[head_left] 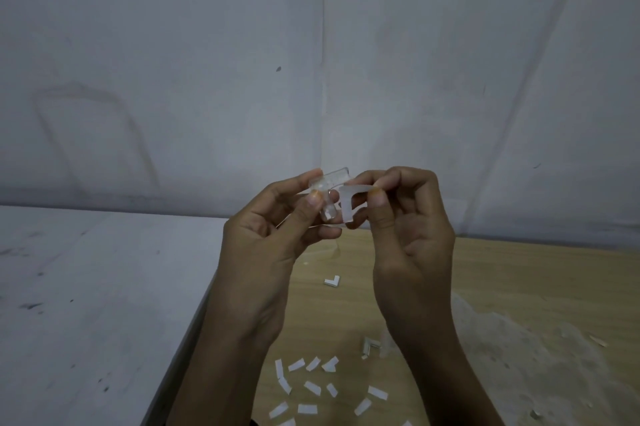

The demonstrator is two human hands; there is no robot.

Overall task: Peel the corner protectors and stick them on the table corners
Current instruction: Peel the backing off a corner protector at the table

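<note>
while the left hand (273, 235) holds the clear corner protector (329, 183) up in the air above the table (502, 280), its grip clamped on the piece between thumb and fingertips, the right hand (408, 228) has its grip pinched together on the free end of the white backing strip (349, 197), which bends away from the protector. the protector looks small, light and glossy, probably stiff at its moulded corner and slippery on the smooth outer faces, so it is best held by the edges, clear of the adhesive. the backing looks thin and may tear under a sharp tug; a slow pull from the lifted end seems wise. white scraps (308, 387) lie scattered on the table, and an l-shaped piece (333, 281) lies apart from them.
</note>
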